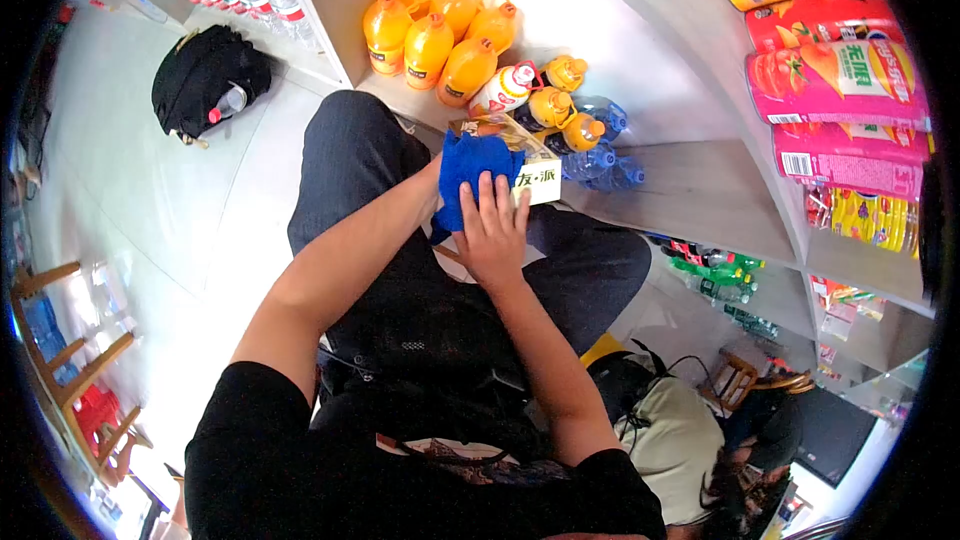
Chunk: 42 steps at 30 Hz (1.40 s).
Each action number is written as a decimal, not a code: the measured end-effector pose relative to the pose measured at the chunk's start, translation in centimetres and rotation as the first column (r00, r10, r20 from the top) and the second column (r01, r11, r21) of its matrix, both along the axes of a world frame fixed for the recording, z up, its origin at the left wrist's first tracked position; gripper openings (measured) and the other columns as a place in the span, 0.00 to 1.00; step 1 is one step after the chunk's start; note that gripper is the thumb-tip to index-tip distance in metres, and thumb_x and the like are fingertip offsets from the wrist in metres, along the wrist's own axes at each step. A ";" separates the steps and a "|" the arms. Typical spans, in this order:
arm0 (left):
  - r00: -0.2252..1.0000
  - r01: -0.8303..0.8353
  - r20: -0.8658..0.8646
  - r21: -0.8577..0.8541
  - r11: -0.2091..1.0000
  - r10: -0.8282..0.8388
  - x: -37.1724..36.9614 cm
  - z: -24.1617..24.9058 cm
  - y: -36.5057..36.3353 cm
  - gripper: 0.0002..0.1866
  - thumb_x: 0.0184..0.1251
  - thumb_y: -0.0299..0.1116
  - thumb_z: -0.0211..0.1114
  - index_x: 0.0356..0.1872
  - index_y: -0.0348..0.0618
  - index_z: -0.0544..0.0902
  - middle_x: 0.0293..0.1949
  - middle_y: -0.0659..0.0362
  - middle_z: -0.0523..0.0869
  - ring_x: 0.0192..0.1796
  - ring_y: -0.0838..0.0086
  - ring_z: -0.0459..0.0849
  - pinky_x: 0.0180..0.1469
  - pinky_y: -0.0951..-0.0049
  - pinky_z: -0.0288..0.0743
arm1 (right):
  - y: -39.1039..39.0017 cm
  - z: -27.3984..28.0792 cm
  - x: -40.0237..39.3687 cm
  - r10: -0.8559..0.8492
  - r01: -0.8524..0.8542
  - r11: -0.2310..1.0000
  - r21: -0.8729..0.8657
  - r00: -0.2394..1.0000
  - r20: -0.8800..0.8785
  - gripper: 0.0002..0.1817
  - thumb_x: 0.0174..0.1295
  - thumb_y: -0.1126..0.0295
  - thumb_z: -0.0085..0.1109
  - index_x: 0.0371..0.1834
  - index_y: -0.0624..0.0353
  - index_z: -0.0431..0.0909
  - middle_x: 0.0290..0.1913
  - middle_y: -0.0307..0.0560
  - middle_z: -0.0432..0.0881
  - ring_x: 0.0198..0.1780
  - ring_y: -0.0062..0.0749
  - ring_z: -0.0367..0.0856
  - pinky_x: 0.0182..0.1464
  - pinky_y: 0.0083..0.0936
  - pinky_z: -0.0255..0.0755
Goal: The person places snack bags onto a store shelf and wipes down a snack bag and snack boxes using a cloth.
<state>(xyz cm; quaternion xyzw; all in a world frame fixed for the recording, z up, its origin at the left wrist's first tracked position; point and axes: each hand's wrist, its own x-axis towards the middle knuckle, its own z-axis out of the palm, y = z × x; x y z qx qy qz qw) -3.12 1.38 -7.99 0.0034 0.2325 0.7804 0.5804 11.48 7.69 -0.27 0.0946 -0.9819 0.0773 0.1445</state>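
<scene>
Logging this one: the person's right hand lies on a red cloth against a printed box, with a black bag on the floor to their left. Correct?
No, the cloth is blue, as the head view shows. The right hand, printed box and black bag are as you say.

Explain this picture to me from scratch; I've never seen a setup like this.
There is no robot here, just a seated person's two bare hands. The single picture comes from a camera on their head, looking down. The right hand lies flat on a blue cloth, against a printed package. The left hand is mostly hidden by the cloth, so its hold is unclear. Orange bottles stand on the shelf ahead; a black bag sits on the floor.
</scene>
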 end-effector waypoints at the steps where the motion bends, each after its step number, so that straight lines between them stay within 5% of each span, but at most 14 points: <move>1: 0.988 0.032 0.156 -0.105 0.994 -0.016 0.4 0.7 -0.5 0.21 0.76 0.43 0.41 0.59 0.44 0.75 0.51 0.50 0.83 0.48 0.65 0.84 0.52 0.65 0.80 | 0.2 0.0 -0.2 -0.035 0.036 0.999 0.026 0.999 -0.040 0.38 0.55 0.61 0.58 0.69 0.66 0.61 0.73 0.61 0.58 0.75 0.58 0.51 0.73 0.61 0.35; 9: 0.989 -0.136 -0.116 -0.545 0.827 0.087 1.5 6.7 -0.2 0.23 0.75 0.43 0.47 0.66 0.50 0.62 0.48 0.57 0.83 0.47 0.71 0.85 0.45 0.65 0.84 | 4.6 1.3 -0.2 -0.511 0.434 0.746 -0.505 0.859 -0.018 0.30 0.61 0.66 0.49 0.67 0.66 0.62 0.72 0.59 0.60 0.75 0.54 0.52 0.74 0.53 0.37; 11: 0.986 -0.107 -0.168 -0.541 0.834 0.017 1.7 7.9 -0.4 0.28 0.74 0.41 0.51 0.70 0.53 0.52 0.52 0.57 0.80 0.48 0.74 0.84 0.42 0.68 0.85 | 6.4 -1.2 0.5 -0.639 0.448 0.497 -0.743 0.769 0.037 0.22 0.67 0.68 0.45 0.61 0.70 0.68 0.59 0.54 0.75 0.61 0.41 0.73 0.65 0.35 0.61; 12: 0.981 -0.090 -0.194 -0.525 0.846 -0.015 1.7 7.2 -0.4 0.28 0.74 0.41 0.51 0.70 0.53 0.52 0.53 0.57 0.79 0.48 0.74 0.84 0.42 0.68 0.85 | 7.3 -1.5 1.3 -0.561 0.488 0.202 -0.849 0.768 0.308 0.22 0.65 0.67 0.48 0.61 0.67 0.69 0.54 0.54 0.79 0.54 0.40 0.78 0.60 0.33 0.68; 15: 0.957 0.056 -0.218 -0.513 0.857 -0.193 1.7 7.8 -0.7 0.33 0.71 0.40 0.57 0.71 0.49 0.53 0.56 0.56 0.78 0.50 0.72 0.83 0.49 0.67 0.82 | 9.0 -1.2 2.3 -0.209 0.395 -0.424 -0.815 0.833 0.512 0.22 0.64 0.65 0.49 0.58 0.65 0.72 0.45 0.44 0.80 0.43 0.29 0.78 0.50 0.26 0.71; 19: 0.939 0.273 -0.102 -0.364 0.891 -0.329 2.2 8.7 -1.2 0.32 0.68 0.40 0.61 0.69 0.47 0.59 0.53 0.55 0.80 0.49 0.69 0.84 0.50 0.66 0.81 | 9.1 -1.6 2.2 -0.337 0.406 -0.309 -0.860 0.799 0.498 0.24 0.66 0.62 0.46 0.62 0.64 0.69 0.49 0.46 0.78 0.47 0.28 0.75 0.53 0.23 0.69; 22: 0.899 0.266 -0.210 -0.439 0.858 -0.385 2.6 10.1 -2.1 0.28 0.62 0.44 0.64 0.59 0.39 0.72 0.49 0.56 0.83 0.49 0.68 0.81 0.57 0.68 0.74 | 10.2 -4.0 1.8 -0.551 0.470 -0.088 -0.878 0.712 0.436 0.29 0.65 0.66 0.44 0.71 0.60 0.59 0.61 0.62 0.72 0.62 0.47 0.71 0.66 0.34 0.61; 26: 0.750 0.282 -0.378 -0.559 0.780 -0.542 0.9 9.5 -4.0 0.20 0.64 0.41 0.62 0.52 0.38 0.79 0.47 0.59 0.82 0.47 0.72 0.79 0.55 0.74 0.71 | 10.1 -2.5 1.7 -0.639 0.545 -0.011 -0.838 0.641 0.425 0.27 0.61 0.55 0.52 0.58 0.61 0.72 0.48 0.60 0.81 0.50 0.49 0.80 0.55 0.37 0.72; 30: 0.929 0.281 -0.060 -0.529 0.801 -0.365 2.3 12.1 -4.9 0.23 0.62 0.40 0.60 0.54 0.37 0.76 0.44 0.49 0.85 0.42 0.59 0.86 0.46 0.61 0.81 | 10.8 -1.6 2.9 -0.386 0.413 -0.159 -0.897 0.810 0.441 0.26 0.61 0.51 0.54 0.54 0.60 0.77 0.42 0.48 0.82 0.43 0.30 0.81 0.48 0.29 0.73; 31: 0.933 0.298 -0.041 -0.462 0.835 -0.356 4.0 14.4 -5.0 0.24 0.61 0.42 0.59 0.55 0.37 0.76 0.45 0.49 0.85 0.42 0.58 0.86 0.46 0.60 0.81 | 11.0 1.8 4.4 -0.137 0.401 -0.296 -0.867 0.881 0.454 0.28 0.61 0.48 0.54 0.55 0.59 0.76 0.44 0.44 0.80 0.44 0.27 0.79 0.48 0.25 0.72; 35: 0.948 0.133 -0.184 -0.508 0.851 -0.258 6.3 17.3 -5.7 0.25 0.64 0.45 0.53 0.54 0.36 0.77 0.44 0.49 0.85 0.41 0.60 0.85 0.44 0.63 0.81 | 10.0 3.3 5.7 0.101 0.372 -0.495 -0.785 0.922 0.373 0.33 0.61 0.44 0.54 0.62 0.58 0.70 0.50 0.43 0.78 0.48 0.25 0.78 0.51 0.23 0.72; 39: 0.924 0.161 -0.226 -0.504 0.848 -0.310 6.3 18.2 -4.9 0.27 0.63 0.46 0.54 0.56 0.36 0.75 0.46 0.48 0.84 0.42 0.58 0.85 0.46 0.61 0.80 | 9.7 6.0 8.1 0.074 0.332 -0.434 -0.837 0.940 0.334 0.34 0.61 0.44 0.55 0.63 0.56 0.68 0.52 0.44 0.77 0.48 0.27 0.79 0.51 0.24 0.72; 41: 0.616 0.124 -0.642 -0.493 0.861 -0.456 5.7 17.0 -4.4 0.27 0.65 0.46 0.52 0.58 0.36 0.74 0.49 0.47 0.83 0.44 0.59 0.85 0.48 0.63 0.79 | 9.8 6.1 9.2 -0.155 0.295 -0.345 -0.891 0.918 0.364 0.33 0.61 0.43 0.55 0.58 0.61 0.73 0.49 0.48 0.80 0.46 0.30 0.80 0.50 0.27 0.73; 42: 0.783 0.200 -0.462 -0.447 0.872 -0.416 9.1 20.9 -2.8 0.26 0.66 0.45 0.52 0.57 0.35 0.74 0.50 0.47 0.83 0.43 0.59 0.85 0.48 0.64 0.79 | 9.8 7.0 10.3 -0.263 0.272 -0.288 -0.918 0.899 0.349 0.32 0.61 0.43 0.55 0.55 0.62 0.75 0.48 0.50 0.80 0.46 0.32 0.81 0.50 0.28 0.73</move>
